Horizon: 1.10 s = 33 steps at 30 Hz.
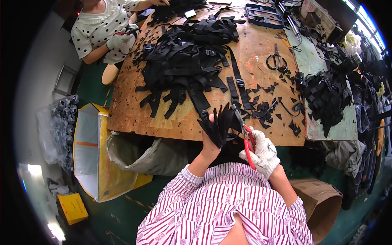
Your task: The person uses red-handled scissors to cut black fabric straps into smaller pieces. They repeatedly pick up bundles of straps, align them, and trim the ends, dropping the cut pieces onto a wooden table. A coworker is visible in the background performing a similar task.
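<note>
My left hand [210, 143] is bare and closed round a fanned bunch of black webbing pieces [219, 126] at the table's near edge. In a white knit glove, my right hand [264, 154] grips red-handled pliers [248, 139]. The pliers' metal jaws point up and left, beside the bunch; whether they touch it I cannot tell. Beyond my hands lies a large heap of black straps [179, 61], some with buckles. A strap with a buckle [240, 82] stretches from the heap toward the pliers' tip.
Black scissors [277, 60] and scattered dark offcuts lie on the worn wooden table [126, 110]. More black pieces [326, 96] are piled on the right. A blue tray [264, 15] stands at the back. Far left, a person [102, 28] holds a tool. An open sack [151, 157] hangs below the edge.
</note>
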Each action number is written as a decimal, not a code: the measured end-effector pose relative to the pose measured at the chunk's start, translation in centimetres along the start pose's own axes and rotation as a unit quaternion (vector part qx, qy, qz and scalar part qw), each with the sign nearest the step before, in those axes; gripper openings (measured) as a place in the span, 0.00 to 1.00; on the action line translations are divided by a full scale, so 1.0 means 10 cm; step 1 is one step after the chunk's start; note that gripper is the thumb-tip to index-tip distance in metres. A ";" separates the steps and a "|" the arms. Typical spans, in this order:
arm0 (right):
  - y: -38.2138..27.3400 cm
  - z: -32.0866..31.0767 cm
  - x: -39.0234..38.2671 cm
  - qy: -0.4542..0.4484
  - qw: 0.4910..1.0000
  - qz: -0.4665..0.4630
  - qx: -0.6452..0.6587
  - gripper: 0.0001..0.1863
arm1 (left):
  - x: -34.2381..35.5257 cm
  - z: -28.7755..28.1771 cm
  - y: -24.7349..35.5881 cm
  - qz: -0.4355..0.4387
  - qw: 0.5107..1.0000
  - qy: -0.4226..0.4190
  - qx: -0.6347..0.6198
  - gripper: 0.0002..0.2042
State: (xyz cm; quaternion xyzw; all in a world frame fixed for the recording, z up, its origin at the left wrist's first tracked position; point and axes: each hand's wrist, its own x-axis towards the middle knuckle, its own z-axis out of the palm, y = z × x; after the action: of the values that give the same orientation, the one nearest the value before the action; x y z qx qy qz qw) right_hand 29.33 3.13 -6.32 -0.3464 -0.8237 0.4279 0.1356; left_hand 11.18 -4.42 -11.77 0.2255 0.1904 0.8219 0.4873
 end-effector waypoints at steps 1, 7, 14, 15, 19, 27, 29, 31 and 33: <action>0.01 0.02 0.01 -0.001 1.000 0.009 0.013 0.39 | 0.00 0.00 0.00 0.002 1.000 -0.001 0.003 0.17; -0.02 0.07 -0.01 -0.017 0.994 0.082 0.076 0.32 | 0.03 0.16 0.06 -0.015 0.991 0.122 0.042 0.12; -0.05 0.03 0.03 -0.007 0.999 0.040 0.031 0.30 | -0.03 0.01 0.05 -0.133 0.985 0.094 -0.053 0.13; -0.04 0.05 0.02 -0.003 0.998 0.044 0.041 0.28 | -0.03 0.02 0.04 -0.133 0.982 0.097 -0.097 0.13; -0.10 0.15 0.10 -0.003 0.922 0.248 0.297 0.17 | -0.08 0.04 0.03 -0.114 0.985 0.118 -0.061 0.13; 0.04 0.03 0.11 0.115 0.882 0.196 0.412 0.15 | -0.05 -0.10 0.29 -0.107 0.973 0.139 0.153 0.13; 0.07 0.09 0.10 0.100 0.885 0.208 0.405 0.14 | -0.09 -0.14 0.39 -0.137 0.972 0.104 0.158 0.13; 0.11 0.12 0.13 0.095 0.877 0.243 0.403 0.13 | -0.21 -0.26 0.30 -0.126 0.953 0.102 0.255 0.19; -0.10 0.16 0.13 0.172 0.869 0.215 0.411 0.12 | -0.25 -0.62 0.22 -0.011 0.962 0.116 0.246 0.11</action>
State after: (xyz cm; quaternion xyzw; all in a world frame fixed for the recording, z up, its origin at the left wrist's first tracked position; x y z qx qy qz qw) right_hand 27.09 2.67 -6.59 -0.4960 -0.4418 0.6803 0.3096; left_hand 7.22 -8.21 -16.17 0.2388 0.4443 0.7649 0.4007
